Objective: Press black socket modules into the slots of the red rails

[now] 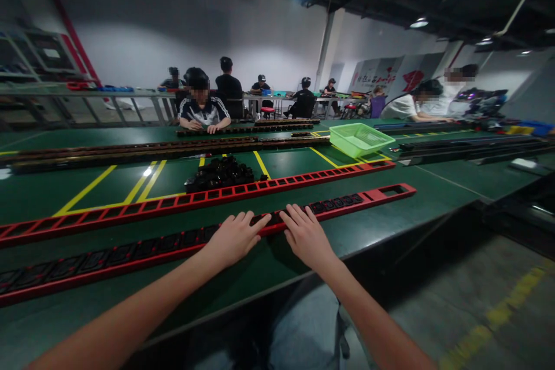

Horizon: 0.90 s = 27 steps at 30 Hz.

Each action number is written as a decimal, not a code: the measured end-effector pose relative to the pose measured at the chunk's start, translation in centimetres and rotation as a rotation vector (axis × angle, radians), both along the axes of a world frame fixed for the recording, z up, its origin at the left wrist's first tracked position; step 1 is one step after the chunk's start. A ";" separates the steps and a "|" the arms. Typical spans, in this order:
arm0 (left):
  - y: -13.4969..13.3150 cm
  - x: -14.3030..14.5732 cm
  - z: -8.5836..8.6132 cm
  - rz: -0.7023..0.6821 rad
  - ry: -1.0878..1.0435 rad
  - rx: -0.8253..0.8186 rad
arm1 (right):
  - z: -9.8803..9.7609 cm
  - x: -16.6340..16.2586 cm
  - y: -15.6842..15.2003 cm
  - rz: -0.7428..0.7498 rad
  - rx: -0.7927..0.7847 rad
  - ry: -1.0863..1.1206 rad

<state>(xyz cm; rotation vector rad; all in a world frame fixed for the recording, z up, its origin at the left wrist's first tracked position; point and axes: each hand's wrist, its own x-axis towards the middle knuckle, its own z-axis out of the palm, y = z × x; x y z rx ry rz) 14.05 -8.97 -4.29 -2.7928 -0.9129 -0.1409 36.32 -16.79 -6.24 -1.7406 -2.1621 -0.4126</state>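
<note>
A long red rail [385,195] lies across the green table close to me, its row of slots filled with black sockets [124,252]. My left hand [236,237] rests on the rail near its middle, fingers stretched out over the black pieces. Just to its right, my right hand [306,235] lies with extended fingertips on the same rail. Both hands look open, and I see nothing gripped in them. Behind this rail runs a second red rail [173,203] with open slots. Beyond that sits a pile of loose black parts [221,173].
A light green basket [361,139] stands farther back on the green table [347,231]. Long dark strips [130,147] lie behind the pile, and more dark rails [468,149] to the right. A person [202,104] sits opposite; others work farther off. The table's front edge is near me.
</note>
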 end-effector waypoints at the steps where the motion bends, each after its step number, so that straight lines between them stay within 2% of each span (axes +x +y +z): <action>1: -0.1 0.2 0.1 0.004 0.001 0.009 | 0.1 -0.1 0.0 0.001 -0.004 -0.003; 8: -0.4 2.3 0.6 -0.041 -0.027 -0.012 | 0.0 0.0 0.1 -0.027 -0.001 0.050; 14: -0.3 2.9 -0.5 -0.017 -0.092 0.024 | -0.1 0.1 0.2 -0.001 0.007 0.060; 18: -0.1 2.7 -1.2 -0.134 -0.133 0.070 | -0.1 0.2 0.0 -0.024 0.027 0.066; 21: 0.0 2.7 -1.3 -0.178 -0.128 0.070 | -0.3 0.3 0.0 -0.135 0.087 0.080; 24: -0.3 2.7 -1.1 -0.118 -0.114 0.067 | -0.5 0.3 0.0 -0.235 0.127 0.103; 27: -0.5 2.7 -0.8 -0.023 -0.103 0.055 | -0.4 0.5 0.0 -0.276 0.120 0.129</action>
